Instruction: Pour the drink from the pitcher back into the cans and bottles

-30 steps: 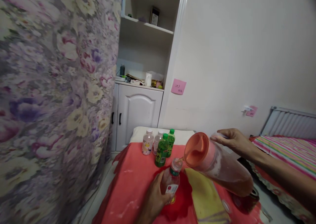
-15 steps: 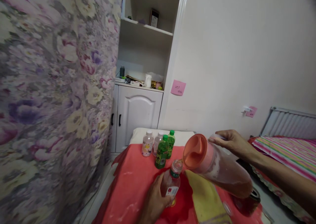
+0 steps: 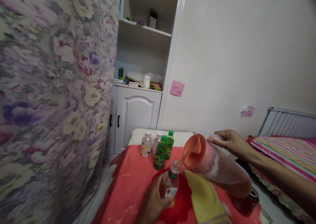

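Note:
My left hand (image 3: 156,197) is wrapped around an uncapped plastic bottle (image 3: 170,186) with a green neck ring and a white label, standing over a red tray (image 3: 184,204). In my right hand (image 3: 228,141) is the handle of a clear pitcher (image 3: 219,171) with an orange lid (image 3: 194,151). The pitcher is tipped to the left, and brownish liquid runs from its spout at the bottle's mouth. Behind the bottle stand two green-capped bottles (image 3: 161,154) and two clear white-capped bottles (image 3: 146,145).
A yellow cloth (image 3: 207,197) lies right of the tray on the red tablecloth (image 3: 128,184). A dark red can-like container (image 3: 247,202) is under the pitcher's base. A floral curtain (image 3: 59,102) hangs at left, a cabinet (image 3: 137,118) stands behind, and a bed (image 3: 288,148) is at right.
The view has shifted very slightly. Both hands keep their holds, with the pitcher still tilted at the bottle's mouth.

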{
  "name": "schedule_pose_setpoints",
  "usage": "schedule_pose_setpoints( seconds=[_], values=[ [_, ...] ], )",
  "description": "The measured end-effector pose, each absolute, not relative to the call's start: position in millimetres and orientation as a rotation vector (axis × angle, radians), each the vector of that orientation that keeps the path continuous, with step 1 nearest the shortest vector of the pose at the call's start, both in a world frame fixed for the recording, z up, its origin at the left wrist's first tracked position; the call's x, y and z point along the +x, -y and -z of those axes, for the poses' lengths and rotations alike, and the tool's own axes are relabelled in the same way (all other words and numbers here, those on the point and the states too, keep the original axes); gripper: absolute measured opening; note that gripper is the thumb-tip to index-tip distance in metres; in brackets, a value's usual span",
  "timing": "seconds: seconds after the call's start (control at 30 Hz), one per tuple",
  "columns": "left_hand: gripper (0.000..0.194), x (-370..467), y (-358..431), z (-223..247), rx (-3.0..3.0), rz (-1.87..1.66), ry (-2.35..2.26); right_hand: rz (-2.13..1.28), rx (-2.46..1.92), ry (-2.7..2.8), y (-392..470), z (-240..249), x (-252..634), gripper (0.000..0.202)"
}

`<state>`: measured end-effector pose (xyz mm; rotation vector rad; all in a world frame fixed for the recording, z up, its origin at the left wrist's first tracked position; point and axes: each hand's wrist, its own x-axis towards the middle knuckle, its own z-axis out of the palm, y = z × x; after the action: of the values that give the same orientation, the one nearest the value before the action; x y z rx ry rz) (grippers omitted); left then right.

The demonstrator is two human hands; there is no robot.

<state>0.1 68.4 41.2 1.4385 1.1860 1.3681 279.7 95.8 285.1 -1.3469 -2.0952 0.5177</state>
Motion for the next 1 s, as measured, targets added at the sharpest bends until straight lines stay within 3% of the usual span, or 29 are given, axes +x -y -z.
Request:
schedule_pose_setpoints(
  seconds=[1.0],
  values=[
    [0.072,1.4,-63.7,-51.3,1.397,-1.366,-1.195,-0.523,-1.356,2.110,-92.1,-289.7,275.0,0.053]
  ],
)
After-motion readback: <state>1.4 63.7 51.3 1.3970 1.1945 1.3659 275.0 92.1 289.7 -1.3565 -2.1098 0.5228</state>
